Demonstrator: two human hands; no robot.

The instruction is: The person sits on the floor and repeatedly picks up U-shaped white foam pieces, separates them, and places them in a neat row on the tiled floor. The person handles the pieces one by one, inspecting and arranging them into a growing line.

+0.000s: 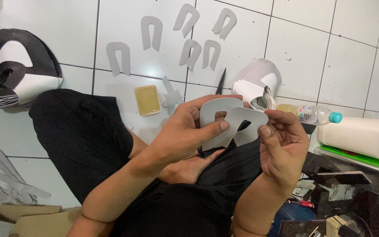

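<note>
- Centrally, two grey cut-out pieces (231, 123) are held up above the lap, overlapping each other, each flat and rounded with a slot cut into it.
- The left hand (187, 131) is closed on the left piece, its thumb pressed across the front and its fingers curled behind.
- The right hand (284, 140) is closed on the right piece, which is pinched at its edge between thumb and fingertips.
- A white tiled floor (303, 57) is seen beneath everything; black clothing (84, 131) covers the legs of the seated person.
- Several grey U-shaped pieces (152, 33) are spread on the tiles towards the far edge of the floor, well apart from the hands.
- A small yellow rectangular block (147, 100) lies on the tiles just beyond the left hand, with a dark blade (221, 83) near it.
- A stack of black-and-white shaped parts (16, 66) sits at the far left of the floor.
- A clear bottle with a teal cap (314, 114) lies to the right, beside a white container (360, 138).
</note>
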